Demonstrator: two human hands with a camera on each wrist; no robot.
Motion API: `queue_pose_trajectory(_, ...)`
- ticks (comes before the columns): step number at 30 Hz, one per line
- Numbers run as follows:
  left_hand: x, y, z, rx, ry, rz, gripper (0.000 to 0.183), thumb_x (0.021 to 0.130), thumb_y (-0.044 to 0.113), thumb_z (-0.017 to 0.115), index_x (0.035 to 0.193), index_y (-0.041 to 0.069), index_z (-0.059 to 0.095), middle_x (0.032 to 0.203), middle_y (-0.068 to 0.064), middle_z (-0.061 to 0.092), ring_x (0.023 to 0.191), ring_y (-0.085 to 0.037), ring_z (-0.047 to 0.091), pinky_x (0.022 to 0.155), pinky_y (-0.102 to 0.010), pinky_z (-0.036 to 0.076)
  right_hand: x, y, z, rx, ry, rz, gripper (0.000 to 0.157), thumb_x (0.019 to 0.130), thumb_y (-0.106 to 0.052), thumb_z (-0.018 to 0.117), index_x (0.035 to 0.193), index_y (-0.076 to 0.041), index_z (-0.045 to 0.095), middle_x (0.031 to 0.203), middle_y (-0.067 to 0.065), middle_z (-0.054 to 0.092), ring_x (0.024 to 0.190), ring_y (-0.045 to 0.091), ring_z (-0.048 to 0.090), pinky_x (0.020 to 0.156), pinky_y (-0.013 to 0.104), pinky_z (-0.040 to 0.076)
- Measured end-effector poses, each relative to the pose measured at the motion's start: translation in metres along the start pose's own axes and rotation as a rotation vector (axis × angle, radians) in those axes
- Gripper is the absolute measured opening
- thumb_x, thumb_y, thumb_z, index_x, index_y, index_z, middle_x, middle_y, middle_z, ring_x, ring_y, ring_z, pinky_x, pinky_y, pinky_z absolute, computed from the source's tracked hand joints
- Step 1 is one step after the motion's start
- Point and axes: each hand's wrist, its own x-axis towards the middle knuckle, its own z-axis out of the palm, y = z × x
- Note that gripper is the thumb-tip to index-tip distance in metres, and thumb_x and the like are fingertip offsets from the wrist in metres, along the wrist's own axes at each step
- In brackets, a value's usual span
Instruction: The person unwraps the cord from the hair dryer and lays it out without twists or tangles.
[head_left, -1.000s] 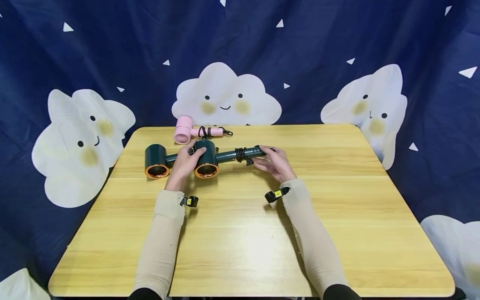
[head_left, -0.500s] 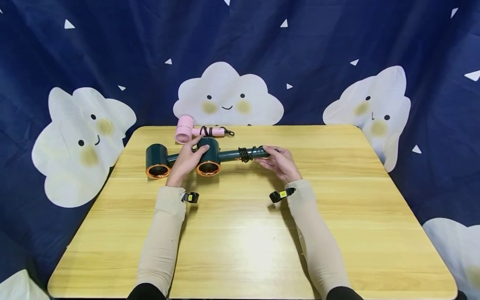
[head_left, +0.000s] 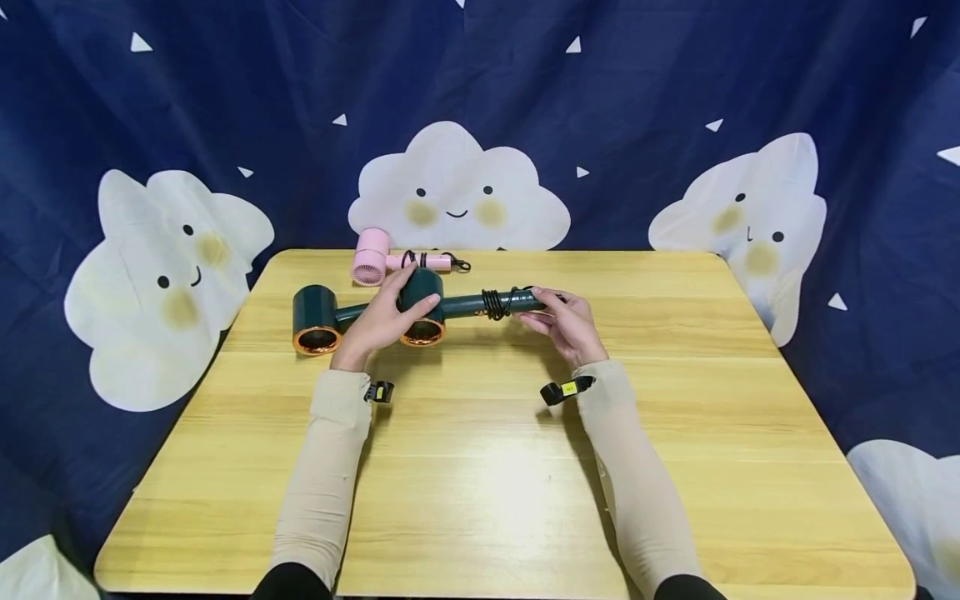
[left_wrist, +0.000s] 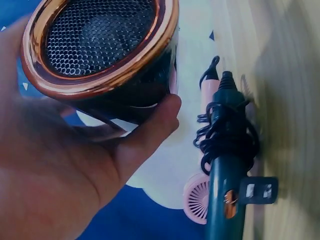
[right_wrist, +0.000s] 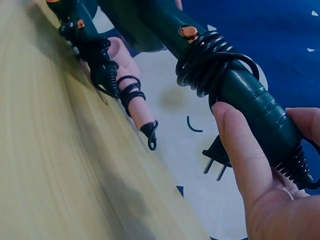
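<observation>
My two hands hold a dark green hair dryer (head_left: 467,307) level over the far part of the table. The left hand (head_left: 378,323) grips its barrel, thumb on the near side; in the left wrist view the copper rim (left_wrist: 170,30) and mesh of the barrel show. At the other end, the right hand (head_left: 567,327) pinches the tip of the handle (right_wrist: 255,107). Black cord (right_wrist: 210,62) is wound round that handle, and its two-pin plug (right_wrist: 216,155) hangs beside the right fingers. A second green hair dryer (head_left: 315,312) lies left, its handle partly hidden behind the left hand.
A pink hair dryer (head_left: 371,254) with a wound black cord lies at the table's back edge, behind the green ones. The wooden table (head_left: 480,500) extends toward me. A blue curtain (head_left: 615,83) with cloud prints hangs behind it.
The held green hair dryer has moved slightly right and up, both hands along with it. My left hand has shifted round its barrel. The other two hair dryers stay put.
</observation>
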Motion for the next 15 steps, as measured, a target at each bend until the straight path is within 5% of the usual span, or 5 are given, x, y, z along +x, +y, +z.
queue_pose_trajectory(6, -0.007, 0.004, -0.005, 0.099, -0.063, 0.035, 0.099, 0.08, 0.07, 0.064, 0.153, 0.048, 0.001, 0.167, 0.005, -0.005, 0.154, -0.033, 0.01, 0.116, -0.062, 0.026, -0.001, -0.002, 0.001, 0.026, -0.015, -0.009, 0.025, 0.092, -0.012, 0.069, 0.111, 0.003, 0.063, 0.095, 0.015, 0.073, 0.078, 0.028, 0.076, 0.079, 0.031, 0.058)
queue_pose_trajectory(15, -0.011, 0.002, -0.011, 0.24, -0.099, 0.073, 0.107, 0.073, 0.068, 0.074, 0.152, 0.053, 0.002, 0.167, 0.006, -0.003, 0.148, -0.04, 0.026, 0.108, -0.062, 0.038, -0.002, -0.002, 0.003, 0.012, -0.027, -0.015, 0.018, 0.092, -0.008, 0.068, 0.106, 0.002, 0.062, 0.099, 0.015, 0.072, 0.077, 0.027, 0.076, 0.078, 0.032, 0.058)
